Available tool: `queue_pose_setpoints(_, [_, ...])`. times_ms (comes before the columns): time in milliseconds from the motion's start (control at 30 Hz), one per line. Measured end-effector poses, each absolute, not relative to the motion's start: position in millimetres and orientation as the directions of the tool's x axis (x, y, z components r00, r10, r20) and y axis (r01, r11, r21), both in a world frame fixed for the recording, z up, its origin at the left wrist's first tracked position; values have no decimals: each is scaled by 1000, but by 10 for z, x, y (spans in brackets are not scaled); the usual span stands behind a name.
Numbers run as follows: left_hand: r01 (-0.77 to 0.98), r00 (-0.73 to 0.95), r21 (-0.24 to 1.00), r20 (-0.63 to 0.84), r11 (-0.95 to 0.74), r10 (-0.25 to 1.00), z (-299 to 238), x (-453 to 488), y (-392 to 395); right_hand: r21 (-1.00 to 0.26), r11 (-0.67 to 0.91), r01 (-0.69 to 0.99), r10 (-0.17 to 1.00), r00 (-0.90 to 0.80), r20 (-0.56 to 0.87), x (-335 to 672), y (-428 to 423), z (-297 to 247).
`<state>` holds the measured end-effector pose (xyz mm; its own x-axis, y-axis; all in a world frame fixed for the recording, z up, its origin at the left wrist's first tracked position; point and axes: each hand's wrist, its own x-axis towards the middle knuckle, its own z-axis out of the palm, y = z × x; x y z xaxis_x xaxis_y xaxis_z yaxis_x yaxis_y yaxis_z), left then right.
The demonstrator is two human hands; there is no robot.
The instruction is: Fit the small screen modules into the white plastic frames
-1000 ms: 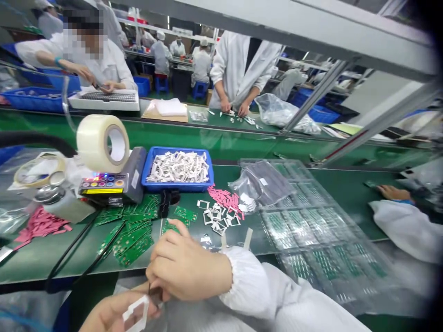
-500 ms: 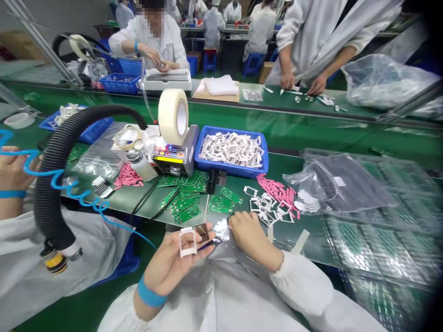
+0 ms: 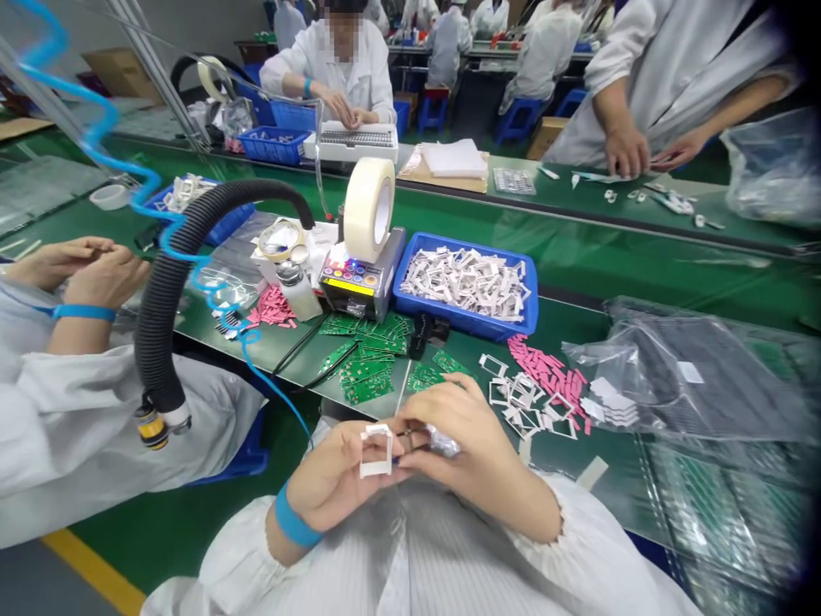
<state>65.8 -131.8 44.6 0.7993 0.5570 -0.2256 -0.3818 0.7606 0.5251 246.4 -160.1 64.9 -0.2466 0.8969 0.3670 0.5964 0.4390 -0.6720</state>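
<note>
My left hand (image 3: 337, 470) is palm up with a small white plastic frame (image 3: 375, 453) held by the thumb against the fingers. Past the frame, at the fingertips, a small dark brown panel (image 3: 414, 440) shows in part. My right hand (image 3: 458, 428) has come over from the right, its thumb and fingers closed around that panel; its far side is hidden. Shiny clear film (image 3: 444, 443) shows under the right palm. Green circuit boards (image 3: 365, 376) lie on the bench beyond my hands, and loose white frames (image 3: 522, 402) are right of them.
A blue bin (image 3: 465, 287) full of white frames stands behind. Left of it are a tape dispenser (image 3: 359, 282) with a tape roll, a pump bottle (image 3: 298, 291) and a black hose (image 3: 160, 316). Pink strips (image 3: 552, 376) and bagged sheets (image 3: 680, 368) lie right. A co-worker's hands (image 3: 96, 274) are at left.
My right hand has moved from the bench edge to the fingertips of my left hand and closed on the brown panel. The view has turned left. The left co-worker's hands show more fully.
</note>
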Motion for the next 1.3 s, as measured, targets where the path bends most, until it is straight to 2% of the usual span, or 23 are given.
queue_pose_setpoints(100, [-406,853,428,-139,808,502,419,643,-1313,-906,364,214,928,-162,335,2435,-1591,558])
queue_pose_setpoints(167, [-437,857,407,-81,802,509,416,641,-1326,-956,289,-57,947,-133,294,2384,-1604,507])
queue_pose_setpoints(233, [-470,844,414,-48,780,534,425,643,-1346,-945,230,-234,955,-130,265,2328,-1624,468])
queue_pose_setpoints(300, [-482,832,428,-49,764,552,438,642,-1366,-928,211,-306,954,-141,263,2287,-1638,440])
queue_pose_setpoints(467, [-486,840,421,-17,766,542,474,640,-1385,-908,216,-358,940,-174,292,2272,-1626,413])
queue_pose_setpoints(567, [-496,830,419,-28,761,557,515,647,-1381,-930,230,-285,939,-185,289,2310,-1626,473])
queue_pose_setpoints(667, [-489,803,508,-55,709,593,567,644,-1378,-940,342,2,935,-106,340,2373,-1653,623])
queue_pose_setpoints(767, [-435,778,660,-68,613,624,603,624,-1371,-779,476,407,867,-72,492,2416,-1672,792])
queue_pose_setpoints(867, [-371,766,789,-39,490,642,616,598,-1352,-608,498,618,819,-104,565,2418,-1663,882])
queue_pose_setpoints(1000, [-316,784,863,4,394,621,626,578,-1321,-532,480,698,811,-120,573,2402,-1656,873])
queue_pose_setpoints(1200, [-274,791,890,-8,365,612,606,549,-1304,-538,466,702,839,-157,522,2412,-1661,785])
queue_pose_setpoints(1300, [-254,785,887,-44,385,618,577,565,-1314,-557,443,702,873,-199,445,2421,-1632,746])
